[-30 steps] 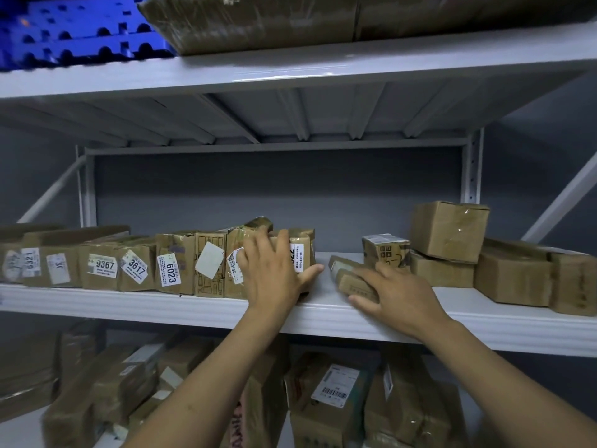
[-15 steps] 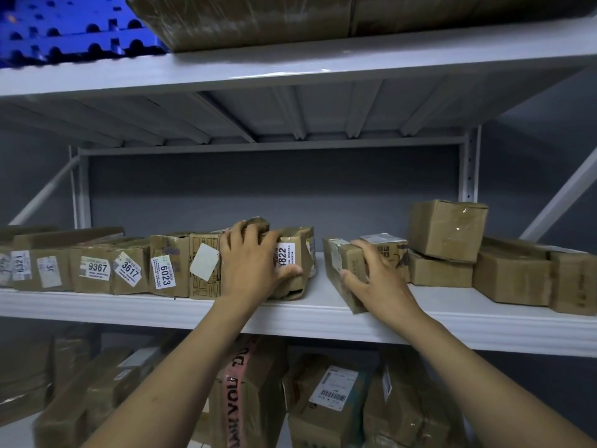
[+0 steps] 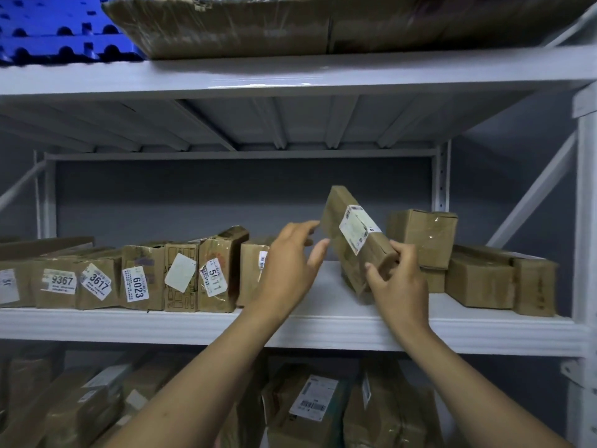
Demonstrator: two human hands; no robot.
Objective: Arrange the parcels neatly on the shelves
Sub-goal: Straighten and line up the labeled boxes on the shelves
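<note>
A long flat brown parcel [image 3: 350,240] with a white label is tilted up above the middle shelf [image 3: 323,328], its far end raised toward the left. My right hand [image 3: 399,282] grips its near lower end. My left hand [image 3: 289,270] hovers just left of it with fingers spread, holding nothing; whether the fingertips touch the parcel is unclear. A row of labelled brown parcels [image 3: 135,279] stands upright along the left of the shelf, numbered 9367, 3617, 6023 and 5611. The last parcel of the row [image 3: 252,270] is partly hidden behind my left hand.
Stacked brown boxes [image 3: 423,237] and longer boxes [image 3: 504,279] fill the right of the shelf. A large wrapped parcel [image 3: 290,24] and a blue pallet [image 3: 58,30] lie on the top shelf. More parcels [image 3: 310,405] crowd the bottom shelf. A white upright post [image 3: 586,221] stands at right.
My right hand has lifted the flat parcel off the shelf and tilted it up. My left hand has left the row of parcels and moved right toward it.
</note>
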